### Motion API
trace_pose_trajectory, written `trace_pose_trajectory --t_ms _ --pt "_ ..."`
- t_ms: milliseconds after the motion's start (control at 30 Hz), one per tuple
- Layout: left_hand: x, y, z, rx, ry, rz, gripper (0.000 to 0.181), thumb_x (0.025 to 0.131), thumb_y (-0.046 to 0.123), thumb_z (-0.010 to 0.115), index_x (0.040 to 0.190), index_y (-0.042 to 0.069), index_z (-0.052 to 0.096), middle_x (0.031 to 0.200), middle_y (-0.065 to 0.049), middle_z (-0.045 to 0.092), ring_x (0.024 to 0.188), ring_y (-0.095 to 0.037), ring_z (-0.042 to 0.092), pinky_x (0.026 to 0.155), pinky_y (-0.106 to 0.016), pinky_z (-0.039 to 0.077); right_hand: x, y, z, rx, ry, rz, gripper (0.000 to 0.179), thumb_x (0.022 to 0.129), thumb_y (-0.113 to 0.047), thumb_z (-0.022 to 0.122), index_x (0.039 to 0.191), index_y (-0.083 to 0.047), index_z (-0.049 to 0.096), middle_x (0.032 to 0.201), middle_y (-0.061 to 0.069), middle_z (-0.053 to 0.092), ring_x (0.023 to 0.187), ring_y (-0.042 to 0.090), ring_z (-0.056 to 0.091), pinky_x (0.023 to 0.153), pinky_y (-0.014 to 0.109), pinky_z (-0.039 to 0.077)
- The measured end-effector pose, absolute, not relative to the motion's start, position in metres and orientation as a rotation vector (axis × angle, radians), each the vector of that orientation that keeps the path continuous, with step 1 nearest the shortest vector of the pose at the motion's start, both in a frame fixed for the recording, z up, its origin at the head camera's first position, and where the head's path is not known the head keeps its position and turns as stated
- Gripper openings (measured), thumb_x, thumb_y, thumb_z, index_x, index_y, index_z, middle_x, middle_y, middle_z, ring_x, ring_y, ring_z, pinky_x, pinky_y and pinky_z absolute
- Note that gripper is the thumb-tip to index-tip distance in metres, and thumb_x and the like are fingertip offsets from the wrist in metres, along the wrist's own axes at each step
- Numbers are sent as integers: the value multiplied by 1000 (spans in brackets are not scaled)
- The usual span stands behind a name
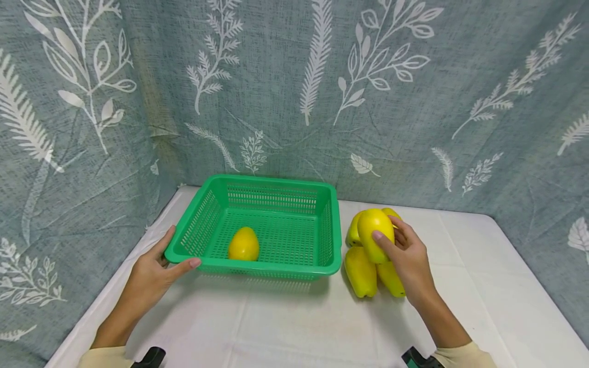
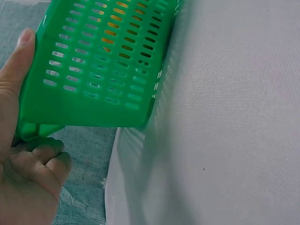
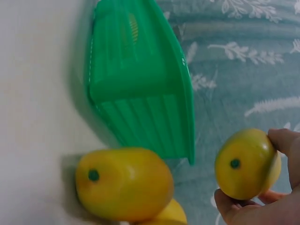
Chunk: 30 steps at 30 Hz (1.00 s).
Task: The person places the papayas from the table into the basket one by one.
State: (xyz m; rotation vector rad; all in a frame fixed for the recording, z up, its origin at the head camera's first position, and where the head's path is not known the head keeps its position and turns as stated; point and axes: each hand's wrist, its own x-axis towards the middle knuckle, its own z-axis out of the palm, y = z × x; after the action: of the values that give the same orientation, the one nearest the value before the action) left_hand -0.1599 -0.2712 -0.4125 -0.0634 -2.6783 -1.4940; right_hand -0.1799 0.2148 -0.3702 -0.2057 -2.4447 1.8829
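Observation:
A green plastic basket (image 1: 294,267) with slotted walls stands on the white table. My left hand (image 1: 149,276) grips its near left corner, thumb over the front rim and fingers curled under the lip in the left wrist view. One yellow mango (image 1: 244,244) lies inside, near the front wall. Right of the basket, my right hand (image 1: 407,255) holds another yellow mango (image 1: 375,230) between thumb and fingers, raised over a group of several mangoes (image 1: 360,272). In the right wrist view the held mango (image 3: 246,164) shows a dark green stem spot.
A white cloth (image 1: 276,327) covers the table. Behind it and along both sides hangs a blue-grey curtain (image 1: 276,92) with white leaf prints, close to the basket's back. The table's left edge runs near my left hand.

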Motion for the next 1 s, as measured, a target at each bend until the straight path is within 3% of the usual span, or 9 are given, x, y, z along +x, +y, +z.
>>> trace_pose_trajectory --t_ms 500,733,1000 --pt "-160 -274 -412 -72 -2681 -1504 101 101 31 77 170 13 6 172 -24 21 146 -44 42 85 -2 47 -180 176 -370 -35 -2448 1925 70 101 -42 74 160 -19 45 157 8 53 143 25 53 104 20 50" --pt "-159 -276 -412 -81 -2682 -1498 101 101 32 77 171 13 6 171 -25 23 145 -46 42 85 -1 47 -181 157 -367 -4 -2460 1913 68 101 -44 74 158 -21 46 155 6 55 142 24 54 112 39 50" --pt "-161 -276 -414 -69 -2681 -1550 101 101 29 77 171 14 6 171 -25 25 147 -40 44 86 -2 47 -182 142 -368 75 -2419 1961 66 101 -39 75 158 -22 46 152 5 56 139 23 57 112 37 51"
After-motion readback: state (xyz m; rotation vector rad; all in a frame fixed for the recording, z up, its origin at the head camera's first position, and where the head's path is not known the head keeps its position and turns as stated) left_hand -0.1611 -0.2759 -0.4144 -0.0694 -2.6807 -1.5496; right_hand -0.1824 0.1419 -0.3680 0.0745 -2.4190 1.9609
